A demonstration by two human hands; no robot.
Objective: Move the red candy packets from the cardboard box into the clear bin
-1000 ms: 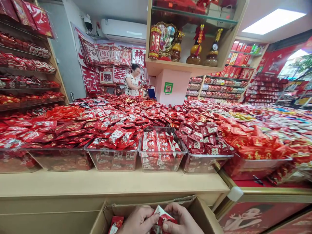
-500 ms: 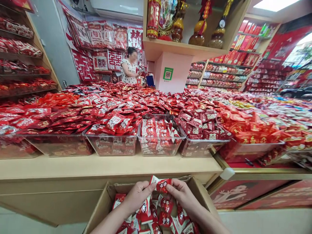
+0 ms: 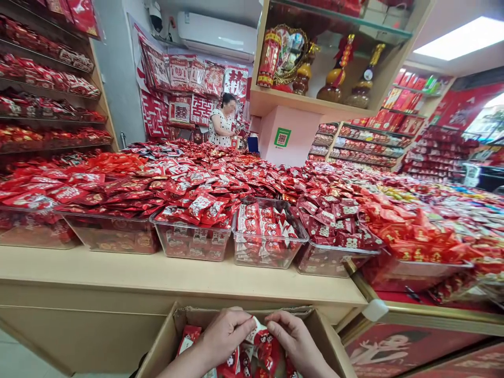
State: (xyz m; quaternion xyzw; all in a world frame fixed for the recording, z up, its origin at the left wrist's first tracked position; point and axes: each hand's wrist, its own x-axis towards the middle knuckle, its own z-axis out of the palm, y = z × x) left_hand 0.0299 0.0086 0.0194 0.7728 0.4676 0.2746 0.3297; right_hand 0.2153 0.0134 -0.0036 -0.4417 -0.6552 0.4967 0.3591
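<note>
Over an open cardboard box (image 3: 161, 346) at the bottom centre are both of my hands. My left hand (image 3: 228, 332) pinches the left side of a small red and white candy packet (image 3: 258, 329) between thumb and fingers. On the packet's right side, my right hand (image 3: 289, 336) has its thumb and fingers closed at the edge. More red and white packets (image 3: 188, 338) lie inside the box below my hands, partly hidden by them and my forearms.
Beyond the box, a pale counter (image 3: 118, 270) carries clear plastic bins (image 3: 192, 244) heaped with red packets. A wooden display shelf (image 3: 315, 102) overhangs the counter. A person (image 3: 221, 123) stands behind it. Packed shelves (image 3: 51, 79) line the left wall.
The view has tilted up and turned slightly left, so the counter and bins sit lower and further right. My hands are lower in view, still at the packet.
</note>
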